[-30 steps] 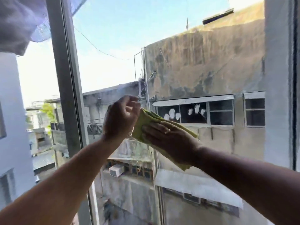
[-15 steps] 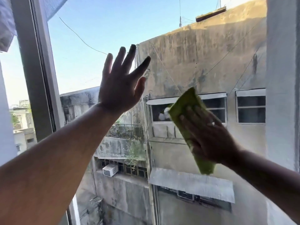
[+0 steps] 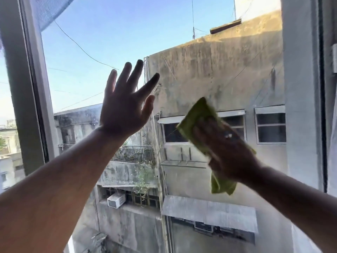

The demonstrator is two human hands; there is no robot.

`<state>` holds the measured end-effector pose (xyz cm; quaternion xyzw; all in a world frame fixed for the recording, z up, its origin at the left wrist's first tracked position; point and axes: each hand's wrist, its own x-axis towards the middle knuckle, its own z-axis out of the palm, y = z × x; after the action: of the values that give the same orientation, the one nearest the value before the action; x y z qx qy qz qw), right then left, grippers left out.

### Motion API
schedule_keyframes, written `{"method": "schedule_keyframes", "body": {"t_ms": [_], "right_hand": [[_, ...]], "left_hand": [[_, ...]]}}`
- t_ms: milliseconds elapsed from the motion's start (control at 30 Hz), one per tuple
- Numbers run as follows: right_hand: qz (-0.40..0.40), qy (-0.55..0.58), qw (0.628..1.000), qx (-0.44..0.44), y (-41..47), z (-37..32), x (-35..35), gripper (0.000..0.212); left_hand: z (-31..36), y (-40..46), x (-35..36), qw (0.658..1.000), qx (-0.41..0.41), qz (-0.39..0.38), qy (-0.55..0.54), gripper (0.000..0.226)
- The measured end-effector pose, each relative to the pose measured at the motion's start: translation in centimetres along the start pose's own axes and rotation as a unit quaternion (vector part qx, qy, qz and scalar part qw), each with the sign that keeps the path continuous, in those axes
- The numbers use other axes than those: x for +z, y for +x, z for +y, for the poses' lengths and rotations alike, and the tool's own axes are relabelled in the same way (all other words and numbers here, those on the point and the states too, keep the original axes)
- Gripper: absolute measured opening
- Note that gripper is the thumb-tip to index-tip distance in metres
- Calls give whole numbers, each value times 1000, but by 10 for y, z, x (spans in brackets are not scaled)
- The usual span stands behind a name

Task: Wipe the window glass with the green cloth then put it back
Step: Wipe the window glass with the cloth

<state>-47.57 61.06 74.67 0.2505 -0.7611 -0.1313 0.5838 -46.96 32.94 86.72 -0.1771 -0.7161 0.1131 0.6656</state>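
The window glass (image 3: 113,33) fills most of the view, with sky and grey buildings behind it. My right hand (image 3: 226,150) presses the green cloth (image 3: 197,117) flat against the pane at centre right; the cloth sticks out above my fingers and hangs below my wrist. My left hand (image 3: 125,106) is raised at the centre with fingers spread, palm toward the glass, holding nothing. Whether the left palm touches the pane is unclear.
A grey window frame post (image 3: 27,88) runs down the left side. Another frame edge (image 3: 322,106) stands at the far right. A piece of mesh or fabric (image 3: 49,10) hangs at the top left corner.
My left hand let go of the cloth and rose with fingers spread. My right hand slid the cloth right across the pane, and it now lies more upright.
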Motion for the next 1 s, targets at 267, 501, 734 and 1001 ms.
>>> {"method": "schedule_keyframes", "body": {"t_ms": [267,501,734,1001], "right_hand": [[12,79,993,-84,15,-53,3,69],[159,184,948,204,46,28,-19,47],[-37,85,968,-233,3,-64,0,55],[86,62,991,82,57,6,-17,70]], "left_hand": [[1,-3,1,1000,4,-4,20,50],[1,-3,5,1000,-3,-10,21,52],[1,-4,0,1000,-2,-7,12,51],[-2,-3,3,999,-6,14,28,49]]}}
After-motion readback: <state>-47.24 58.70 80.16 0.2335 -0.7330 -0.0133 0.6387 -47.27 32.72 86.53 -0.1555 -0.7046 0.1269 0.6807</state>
